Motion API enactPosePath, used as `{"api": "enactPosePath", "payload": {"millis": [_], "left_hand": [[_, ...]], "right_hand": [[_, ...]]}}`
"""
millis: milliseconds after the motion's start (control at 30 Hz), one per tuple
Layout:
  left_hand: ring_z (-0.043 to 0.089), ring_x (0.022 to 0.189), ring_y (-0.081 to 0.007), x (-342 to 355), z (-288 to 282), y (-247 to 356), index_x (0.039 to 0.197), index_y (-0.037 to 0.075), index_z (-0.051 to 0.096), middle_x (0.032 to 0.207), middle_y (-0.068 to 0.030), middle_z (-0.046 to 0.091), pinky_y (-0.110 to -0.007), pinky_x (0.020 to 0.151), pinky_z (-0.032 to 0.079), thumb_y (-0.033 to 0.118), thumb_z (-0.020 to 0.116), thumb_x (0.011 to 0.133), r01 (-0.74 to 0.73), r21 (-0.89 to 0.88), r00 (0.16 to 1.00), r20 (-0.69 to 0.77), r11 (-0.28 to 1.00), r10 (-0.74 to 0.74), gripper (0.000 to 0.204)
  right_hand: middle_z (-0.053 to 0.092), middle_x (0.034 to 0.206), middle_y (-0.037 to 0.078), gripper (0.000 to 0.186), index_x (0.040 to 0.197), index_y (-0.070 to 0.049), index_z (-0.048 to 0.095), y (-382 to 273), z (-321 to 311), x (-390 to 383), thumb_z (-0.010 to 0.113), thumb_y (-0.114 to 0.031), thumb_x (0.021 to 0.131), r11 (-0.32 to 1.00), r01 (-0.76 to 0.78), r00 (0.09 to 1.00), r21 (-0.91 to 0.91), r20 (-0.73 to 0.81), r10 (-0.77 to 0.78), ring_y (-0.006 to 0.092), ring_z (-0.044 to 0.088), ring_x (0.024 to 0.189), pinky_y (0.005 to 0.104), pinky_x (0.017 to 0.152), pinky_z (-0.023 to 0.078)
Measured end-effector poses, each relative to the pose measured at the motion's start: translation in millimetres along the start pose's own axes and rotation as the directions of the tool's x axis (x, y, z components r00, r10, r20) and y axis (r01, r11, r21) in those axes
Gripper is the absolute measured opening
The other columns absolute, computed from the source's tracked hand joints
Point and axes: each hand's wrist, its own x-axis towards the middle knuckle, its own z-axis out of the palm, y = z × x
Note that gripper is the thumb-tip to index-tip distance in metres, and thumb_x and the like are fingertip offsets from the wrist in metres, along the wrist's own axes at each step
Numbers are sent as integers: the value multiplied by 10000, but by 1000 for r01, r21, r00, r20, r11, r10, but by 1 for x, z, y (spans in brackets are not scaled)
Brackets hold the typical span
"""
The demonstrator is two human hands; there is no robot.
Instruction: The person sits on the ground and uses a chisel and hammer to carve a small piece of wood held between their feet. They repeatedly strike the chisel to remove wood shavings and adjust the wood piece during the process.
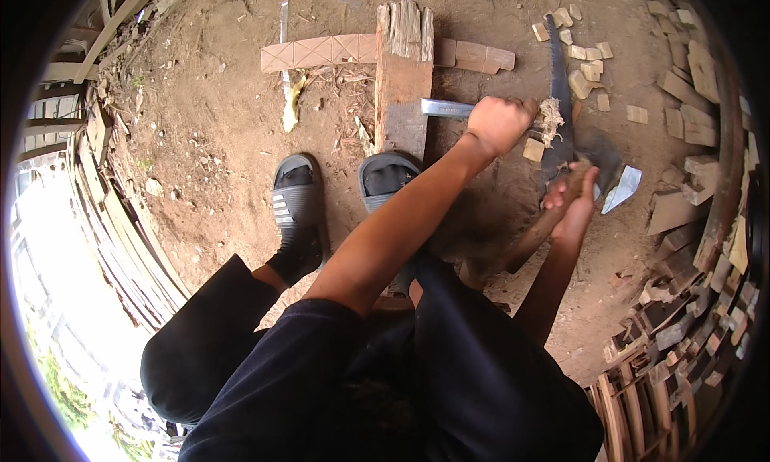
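Observation:
My left hand (pixel 501 125) is a closed fist around a chisel; its flat silver blade (pixel 447 108) points left toward a thick, rough-ended board (pixel 404 81). Past the fist, the chisel handle ends in a frayed, fibrous tip (pixel 550 123). Lower and to the right, my right hand (pixel 573 205) has its fingers wrapped round a brown wooden bar (pixel 536 241), partly smeared by motion, so its full shape cannot be made out. Beneath the board runs a curved wooden strip (pixel 321 52) with crossed lines on its left part. A dark saw blade (pixel 558 69) lies beside the chisel's frayed end.
Small cut wood blocks (pixel 592 53) lie scattered at the far right. A metal strip (pixel 284 29) and a yellowish scrap (pixel 294 105) are left of the board. My black sandals (pixel 297 193) rest on the dirt floor. Stacked wood (pixel 690 197) lines the right side; a silvery piece (pixel 622 190) lies nearby.

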Motion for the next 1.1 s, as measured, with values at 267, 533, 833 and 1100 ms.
{"api": "enactPosePath", "payload": {"millis": [267, 533, 833, 1100], "left_hand": [[666, 638, -283, -4, -1, 0, 865, 54, 540, 667, -116, 652, -394, 553, 517, 139, 561, 762, -20, 14, 998, 66, 1000, 19, 134], [670, 649, -276, -2, 1, -5, 876, 66, 552, 696, -121, 661, -393, 558, 519, 137, 552, 769, 38, -5, 998, 51, 999, -38, 128], [673, 667, -274, -3, -2, -6, 883, 71, 558, 714, -116, 667, -379, 564, 518, 141, 548, 773, 21, 37, 993, 112, 999, -25, 130], [669, 651, -284, -1, -1, -6, 878, 70, 547, 680, -113, 658, -390, 560, 514, 145, 543, 778, 13, 26, 998, 54, 1000, -14, 125]], "right_hand": [[400, 613, 6, 444, 991, -119, 500, 15, -1, 1, 415, -551, 934, 990, -131, 991, 50, 7, 131, 111, 364, 452, 270, 434, 337], [406, 600, 16, 493, 1029, -83, 480, 8, 9, -8, 412, -561, 931, 942, -146, 982, -302, 70, 174, 121, 376, 418, 278, 412, 345], [419, 618, 3, 444, 999, -123, 498, 24, 15, -1, 394, -551, 941, 949, -247, 968, -197, 4, 252, 112, 365, 434, 272, 425, 341], [429, 625, 15, 482, 1020, -89, 489, 25, 15, 4, 406, -556, 935, 988, -142, 989, -65, 20, 144, 122, 389, 451, 280, 431, 354]]}}
